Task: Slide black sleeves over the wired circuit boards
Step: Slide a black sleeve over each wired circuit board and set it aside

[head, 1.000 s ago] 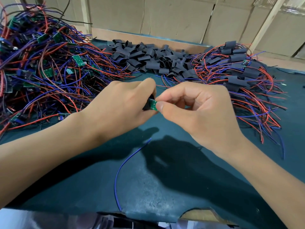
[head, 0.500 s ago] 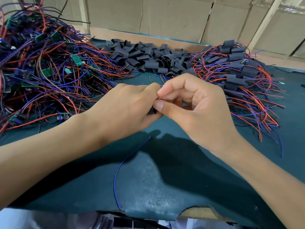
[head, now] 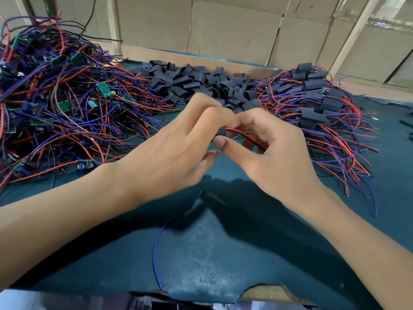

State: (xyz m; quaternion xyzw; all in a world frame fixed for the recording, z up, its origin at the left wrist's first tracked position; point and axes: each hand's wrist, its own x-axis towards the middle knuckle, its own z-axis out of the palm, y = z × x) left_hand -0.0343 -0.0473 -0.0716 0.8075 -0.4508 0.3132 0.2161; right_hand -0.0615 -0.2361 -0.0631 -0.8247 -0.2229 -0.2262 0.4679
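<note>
My left hand [head: 169,151] and my right hand [head: 274,148] meet above the middle of the green mat. Between their fingertips sits a black sleeve [head: 220,132], pinched from both sides. Red and black wires [head: 243,135] run out of the sleeve to the right, under my right fingers. The board inside the sleeve is hidden. A blue wire [head: 161,233] hangs from below the hands and curls toward the mat's near edge.
A tangled heap of unsleeved green boards with red and blue wires [head: 58,104] fills the left. Loose black sleeves [head: 192,83] are piled at the back centre. Sleeved boards with wires [head: 317,108] lie at the right. Cardboard walls [head: 223,30] stand behind.
The green board tip seen between my fingers a second ago is now covered by the black sleeve. My left fingers have spread a little, and red and black wires show at my right hand.
</note>
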